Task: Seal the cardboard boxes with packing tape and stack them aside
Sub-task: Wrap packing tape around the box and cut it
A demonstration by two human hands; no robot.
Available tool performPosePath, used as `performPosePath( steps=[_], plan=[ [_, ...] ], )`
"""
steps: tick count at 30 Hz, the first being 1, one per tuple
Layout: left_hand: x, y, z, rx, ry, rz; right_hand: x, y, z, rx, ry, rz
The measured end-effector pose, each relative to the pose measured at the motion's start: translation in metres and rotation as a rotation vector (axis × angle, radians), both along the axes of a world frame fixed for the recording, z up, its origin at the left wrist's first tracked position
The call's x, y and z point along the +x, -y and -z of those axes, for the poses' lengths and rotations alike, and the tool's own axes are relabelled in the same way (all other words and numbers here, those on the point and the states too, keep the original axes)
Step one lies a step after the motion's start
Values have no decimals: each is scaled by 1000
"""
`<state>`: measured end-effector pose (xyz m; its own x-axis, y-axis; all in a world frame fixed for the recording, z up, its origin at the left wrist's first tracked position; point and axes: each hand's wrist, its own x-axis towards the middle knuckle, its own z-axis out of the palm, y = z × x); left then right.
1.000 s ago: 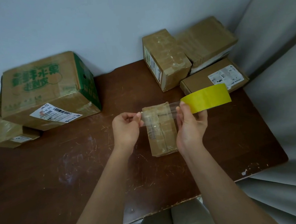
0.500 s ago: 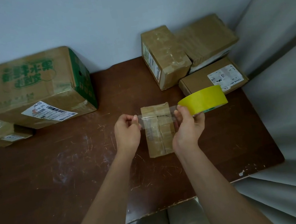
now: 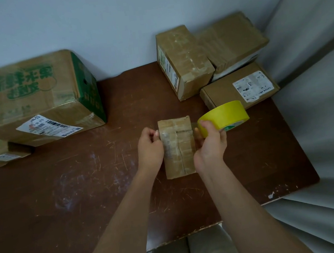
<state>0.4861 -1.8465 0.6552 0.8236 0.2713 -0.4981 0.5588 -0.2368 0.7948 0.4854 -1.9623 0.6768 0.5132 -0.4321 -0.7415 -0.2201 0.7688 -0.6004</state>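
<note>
The right hand [image 3: 210, 141] grips the yellow tape roll [image 3: 224, 116]. The left hand [image 3: 150, 147] pinches the clear tape end over the small box [image 3: 179, 152] on the surface [image 3: 85, 190].

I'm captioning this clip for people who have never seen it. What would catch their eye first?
The bright yellow roll of packing tape in the right hand, just right of centre, stands out against all the brown. A clear strip runs from it to the left hand, across the small brown cardboard box on the scratched dark wooden table. Next comes the large green-printed cardboard carton, far left.
</note>
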Motion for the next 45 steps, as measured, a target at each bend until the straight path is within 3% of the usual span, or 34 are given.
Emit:
performPosePath(
  steps=[4,9,14,17,20,23,32,35,37,40,45],
  plan=[
    [5,3,2,-23,-62,16,1,-1,0,47,-28,-18],
    [5,-1,11,-144,-276,-76,-1,-4,-2,85,-20,-41],
    [14,-1,8,-309,-257,-144,1,-5,1,61,-23,-42],
    [29,0,-1,-263,-114,-130,0,-6,0,70,-28,-35],
    [38,10,-16,-417,-60,-45,0,-7,-1,94,-32,-30],
    [40,20,-10,-183,10,216,-2,-7,0,128,-30,-15],
    [34,23,13,451,340,363,-11,1,11,210,2,-61],
    [34,26,6,696,315,545,-17,10,19,253,-10,-128],
    [33,31,4,849,420,709,-20,16,21,274,-11,-143],
    [36,32,4,877,497,790,-20,26,25,268,-15,-207],
    [39,45,-3,929,302,756,-21,31,28,284,-1,-261]
  ],
)
